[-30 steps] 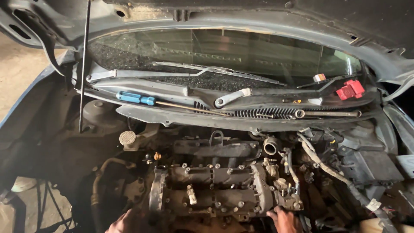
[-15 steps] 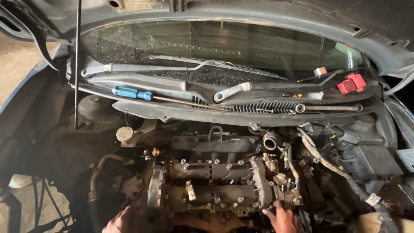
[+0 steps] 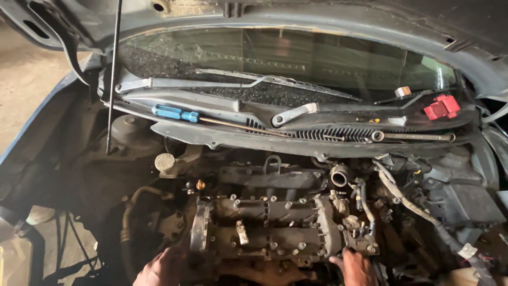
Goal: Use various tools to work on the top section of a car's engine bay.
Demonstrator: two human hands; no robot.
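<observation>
Your left hand (image 3: 161, 267) now shows more fully at the near left corner of the engine head (image 3: 264, 230), further in than a second ago. Your right hand (image 3: 353, 267) sits slightly higher against its near right end.

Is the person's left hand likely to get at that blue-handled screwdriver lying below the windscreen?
Probably yes, with a long stretch. The left hand rests at the near edge of the engine, while the blue-handled screwdriver lies on the cowl far beyond it. Nothing covers the handle; only the open engine bay lies between.
</observation>
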